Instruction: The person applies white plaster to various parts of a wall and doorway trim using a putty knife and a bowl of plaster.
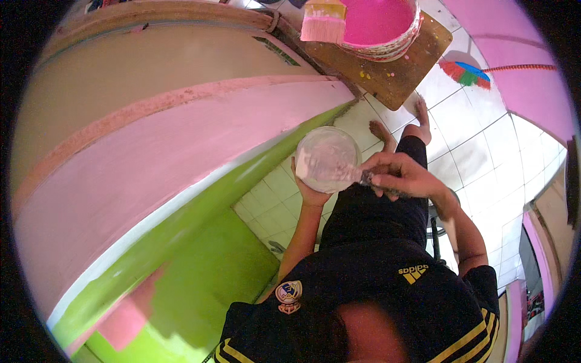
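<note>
Cupping a tub point(319, 150) is the left hand point(311, 193), the right hand point(400, 174) clasping a brush point(365, 177), while a bucket point(388, 52) holds pink paint point(378, 23)

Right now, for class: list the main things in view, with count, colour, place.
Bucket: one, whitish with pink paint, top
Broad brush: one, pink bristles, bucket's left edge
Board: one, brown, under the bucket
Broom: one, multicoloured, upper right
Tub: one, pale translucent, centre
Tool: one, dark-handled, blurred, at the tub
Wall: one, pink and green, left
Floor: one, white-tiled, right
Left hand: one, holding the tub
Right hand: one, gripping the tool
</note>
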The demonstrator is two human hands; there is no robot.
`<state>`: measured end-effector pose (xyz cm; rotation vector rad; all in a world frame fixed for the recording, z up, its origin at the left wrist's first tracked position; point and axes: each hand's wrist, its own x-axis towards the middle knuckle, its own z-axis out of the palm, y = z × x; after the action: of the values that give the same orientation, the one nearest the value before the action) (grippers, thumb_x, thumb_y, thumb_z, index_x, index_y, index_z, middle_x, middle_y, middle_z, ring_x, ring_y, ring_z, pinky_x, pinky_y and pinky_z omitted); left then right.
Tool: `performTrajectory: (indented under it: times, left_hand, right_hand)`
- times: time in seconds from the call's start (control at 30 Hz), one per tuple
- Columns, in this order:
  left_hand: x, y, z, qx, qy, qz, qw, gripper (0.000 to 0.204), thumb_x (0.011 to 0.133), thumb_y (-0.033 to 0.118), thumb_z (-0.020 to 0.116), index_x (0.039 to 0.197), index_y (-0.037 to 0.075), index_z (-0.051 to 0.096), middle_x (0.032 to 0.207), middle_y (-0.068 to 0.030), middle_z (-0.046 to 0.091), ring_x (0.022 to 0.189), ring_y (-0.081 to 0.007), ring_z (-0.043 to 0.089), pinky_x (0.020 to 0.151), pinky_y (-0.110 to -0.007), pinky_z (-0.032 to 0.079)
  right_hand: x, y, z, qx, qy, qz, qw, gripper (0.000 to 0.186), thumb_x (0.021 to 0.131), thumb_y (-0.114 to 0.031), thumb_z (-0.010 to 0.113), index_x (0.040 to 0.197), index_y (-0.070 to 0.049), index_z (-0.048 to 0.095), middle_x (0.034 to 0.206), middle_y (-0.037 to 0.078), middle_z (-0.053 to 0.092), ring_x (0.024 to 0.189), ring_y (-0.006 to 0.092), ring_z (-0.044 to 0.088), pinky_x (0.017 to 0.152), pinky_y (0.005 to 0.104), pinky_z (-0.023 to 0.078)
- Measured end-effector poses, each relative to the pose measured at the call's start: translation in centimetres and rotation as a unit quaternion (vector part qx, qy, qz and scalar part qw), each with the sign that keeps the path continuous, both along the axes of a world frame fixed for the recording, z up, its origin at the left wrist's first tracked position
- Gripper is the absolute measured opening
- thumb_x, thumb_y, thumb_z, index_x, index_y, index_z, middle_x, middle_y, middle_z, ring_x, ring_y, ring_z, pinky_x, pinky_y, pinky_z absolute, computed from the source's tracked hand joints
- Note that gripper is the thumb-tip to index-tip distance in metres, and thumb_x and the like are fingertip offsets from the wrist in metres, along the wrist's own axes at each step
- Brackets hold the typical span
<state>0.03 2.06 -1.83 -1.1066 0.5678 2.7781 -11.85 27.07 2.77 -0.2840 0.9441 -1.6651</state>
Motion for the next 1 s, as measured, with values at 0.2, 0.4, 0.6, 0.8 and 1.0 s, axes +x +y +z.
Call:
performTrajectory:
  times: [0.2,0.4,0.6,0.8,1.0]
  left_hand:
    - [4.2,0.2,-2.6,-0.714,-0.005,-0.334,0.615,0.077,0.081,0.064,0.044,0.139,0.016,0.029,0.141,-0.0092,0.037,0.127,-0.0306,0.037,0.103,-0.053,0.031]
    - [7.2,2.8,-2.6,-0.659,0.003,-0.118,0.743,0.071,0.085,0.056,0.047,0.138,0.013,0.028,0.139,-0.0104,0.037,0.128,-0.0300,0.036,0.105,-0.050,0.031]
    - [3.1,7.9,1.4,-0.460,-0.051,0.049,0.885,0.070,0.087,0.054,0.045,0.141,0.013,0.026,0.141,-0.0121,0.033,0.128,-0.0306,0.035,0.105,-0.051,0.031]
    - [7.3,8.4,0.3,-0.652,0.039,0.094,0.751,0.113,0.060,0.029,0.084,0.144,0.011,0.011,0.142,-0.0192,0.028,0.127,-0.0312,0.036,0.104,-0.047,0.034]
    - [1.8,10.3,4.2,-0.409,0.116,0.204,0.882,0.079,0.078,0.056,0.056,0.140,0.016,0.031,0.142,-0.0108,0.037,0.129,-0.0309,0.037,0.105,-0.053,0.031]
  right_hand:
    - [0.2,-0.1,0.7,-0.031,-0.027,0.064,0.997,0.031,0.093,-0.026,0.054,0.117,-0.007,0.051,0.074,0.004,0.058,0.062,0.0081,0.053,0.050,0.0213,0.044]
    - [-3.1,1.4,1.2,-0.043,0.010,0.139,0.989,0.032,0.092,-0.032,0.056,0.115,-0.010,0.053,0.073,0.003,0.058,0.062,0.0087,0.055,0.051,0.0222,0.045]
    - [-6.5,3.8,1.9,-0.034,0.005,0.139,0.990,0.031,0.092,-0.027,0.055,0.116,-0.008,0.051,0.071,0.004,0.058,0.057,0.0086,0.053,0.049,0.0225,0.044]
    - [-7.8,3.8,4.1,0.029,0.069,0.196,0.978,0.034,0.090,-0.019,0.055,0.120,-0.004,0.049,0.076,0.007,0.059,0.057,0.0120,0.056,0.052,0.0247,0.046]
    - [-9.3,4.1,2.4,-0.014,0.090,0.187,0.978,0.035,0.086,-0.010,0.062,0.118,-0.003,0.049,0.081,0.011,0.065,0.059,0.0129,0.057,0.050,0.0236,0.044]
